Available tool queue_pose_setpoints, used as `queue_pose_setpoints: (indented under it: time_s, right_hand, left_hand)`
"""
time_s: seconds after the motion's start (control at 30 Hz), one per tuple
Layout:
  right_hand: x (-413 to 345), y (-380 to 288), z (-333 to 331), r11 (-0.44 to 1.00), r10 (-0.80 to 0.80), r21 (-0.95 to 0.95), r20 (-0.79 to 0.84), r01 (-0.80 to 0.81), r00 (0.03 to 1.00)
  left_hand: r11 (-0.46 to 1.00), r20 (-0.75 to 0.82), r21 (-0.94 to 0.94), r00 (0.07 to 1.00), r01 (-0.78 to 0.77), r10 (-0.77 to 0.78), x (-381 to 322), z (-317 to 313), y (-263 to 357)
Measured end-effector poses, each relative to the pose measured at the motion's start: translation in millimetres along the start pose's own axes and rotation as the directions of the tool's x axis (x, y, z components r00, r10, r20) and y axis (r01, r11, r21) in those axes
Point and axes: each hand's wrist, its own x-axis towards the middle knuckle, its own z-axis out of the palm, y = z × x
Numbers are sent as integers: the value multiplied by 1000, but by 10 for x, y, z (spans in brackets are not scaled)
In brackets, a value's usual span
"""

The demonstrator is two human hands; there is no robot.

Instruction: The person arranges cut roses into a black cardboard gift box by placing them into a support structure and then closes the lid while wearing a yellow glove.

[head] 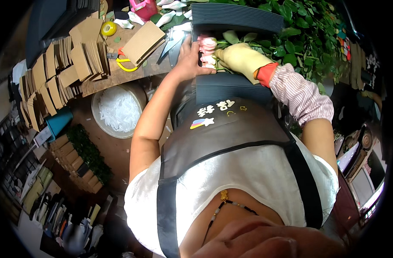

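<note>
Pink roses [208,45] lie in a row between two dark grey ribbed panels, an upper panel [235,16] and a lower panel [232,87]. My bare left hand [187,61] is spread beside the blooms, its thumb and fingers wide apart, touching their outer ends. On the other side, my right hand [240,58], in a pale yellow glove, closes around the roses just behind their heads. Its fingertips are partly hidden by the glove and leaves. A striped sleeve cover [301,93] wraps the right forearm.
Leafy stems [293,42] pile up at the right. On the wooden table [119,77] lie folded cardboard pieces [144,43], yellow-handled scissors [127,65], a tape roll [109,28] and netted buds [166,19]. A bin of white strips [119,109] stands below the table edge.
</note>
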Motion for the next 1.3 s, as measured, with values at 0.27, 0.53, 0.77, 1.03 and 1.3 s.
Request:
queue_pose_setpoints:
  time_s: [0.27,0.53,0.77,1.03,1.3]
  right_hand:
    - [-145,-120,-172,994,-61,-99,-79,53,995]
    - [122,-16,-72,864,-126,-497,-69,75,990]
    - [78,-51,-27,854,-144,-513,-64,91,987]
    - [-204,17,3,920,-266,-372,-367,121,892]
    - [97,387,-112,968,-246,-150,-370,204,896]
  left_hand:
    - [995,-202,-42,975,91,-98,44,104,100]
    - [990,-208,-128,975,58,-84,9,101,97]
    - [988,-156,-102,979,120,-135,76,93,118]
    - [976,-307,-171,933,137,-185,131,167,170]
    - [958,-300,-250,930,138,-213,153,160,115]
